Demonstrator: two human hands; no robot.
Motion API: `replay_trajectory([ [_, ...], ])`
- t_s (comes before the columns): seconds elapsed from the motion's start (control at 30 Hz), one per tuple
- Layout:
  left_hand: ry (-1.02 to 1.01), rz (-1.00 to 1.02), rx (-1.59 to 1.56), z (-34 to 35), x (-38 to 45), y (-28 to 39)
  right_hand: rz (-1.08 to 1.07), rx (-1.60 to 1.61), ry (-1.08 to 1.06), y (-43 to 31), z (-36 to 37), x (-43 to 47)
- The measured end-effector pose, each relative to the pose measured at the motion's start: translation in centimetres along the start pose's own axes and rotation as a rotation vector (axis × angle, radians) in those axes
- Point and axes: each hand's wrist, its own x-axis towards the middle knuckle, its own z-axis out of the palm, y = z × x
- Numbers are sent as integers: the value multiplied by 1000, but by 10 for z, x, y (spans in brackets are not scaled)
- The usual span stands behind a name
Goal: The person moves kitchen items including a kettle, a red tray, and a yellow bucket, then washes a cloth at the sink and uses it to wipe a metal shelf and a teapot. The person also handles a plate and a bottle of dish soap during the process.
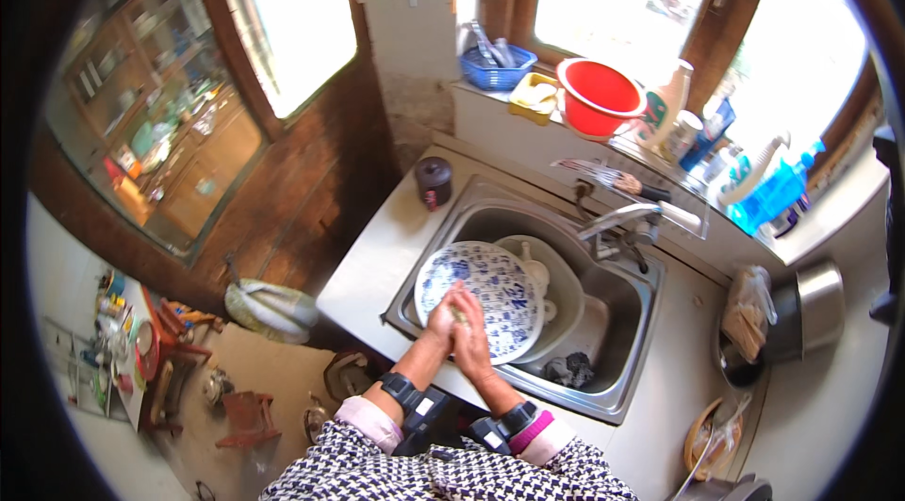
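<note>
My left hand (441, 321) and my right hand (469, 331) are pressed together over a large round dish (505, 289) with a blue-and-white pattern. A small yellow-green bit (458, 316) shows between my palms; the fingers hide most of it, and its kind is unclear. Beneath the dish, a pale plastic basin (571, 314) stands in the stainless steel sink (640, 352). White crockery (539, 273) is partly visible inside that basin. A dark scrubbing pad or cloth (580, 368) lies at the sink's near right corner.
A faucet (619, 218) rises behind the sink. To its left stands a dark lidded jar (433, 181). On the windowsill are a red basin (601, 98), a blue basket (498, 68) and several bottles. A knife (615, 179) hangs behind the faucet. Metal pots (785, 324) stand right.
</note>
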Motion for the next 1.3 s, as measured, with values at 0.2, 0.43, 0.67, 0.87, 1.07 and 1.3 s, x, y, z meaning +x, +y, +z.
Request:
replay_trajectory([
  [0.2,-100,33,55,29,-35,-35,368,175,114,36,-49,49],
  [0.43,25,141,230,6,-2,0,-53,-64,39,-1,0,0],
  [0.67,-53,-101,85,21,-30,-22,181,-129,130,39,-37,28],
  [0.87,-13,-210,39,16,-12,-14,72,-62,110,24,-26,10],
  [1.07,-15,-223,38,11,-4,2,-45,-177,71,12,-5,6],
  [1.3,-152,-171,151,14,-28,-2,579,344,250,36,-34,37],
])
